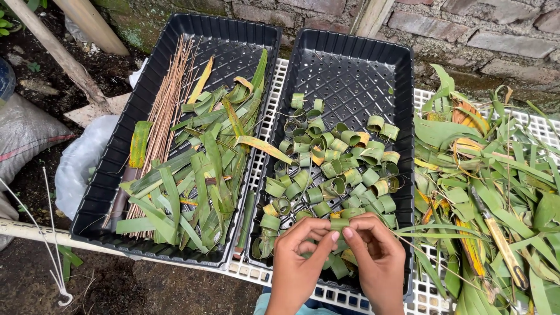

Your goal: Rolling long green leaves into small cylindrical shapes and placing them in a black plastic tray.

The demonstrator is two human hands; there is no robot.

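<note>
While both hands pinch leaf ring (339,223) between fingertips: left hand (298,256), right hand (376,254), above black tray (402,105).

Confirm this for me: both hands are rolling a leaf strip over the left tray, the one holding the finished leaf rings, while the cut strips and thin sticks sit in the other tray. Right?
Not quite. In the head view, the left hand and right hand hold the leaf strip over the right tray, where the leaf rings lie. Cut strips and thin sticks sit in the left tray.
</note>
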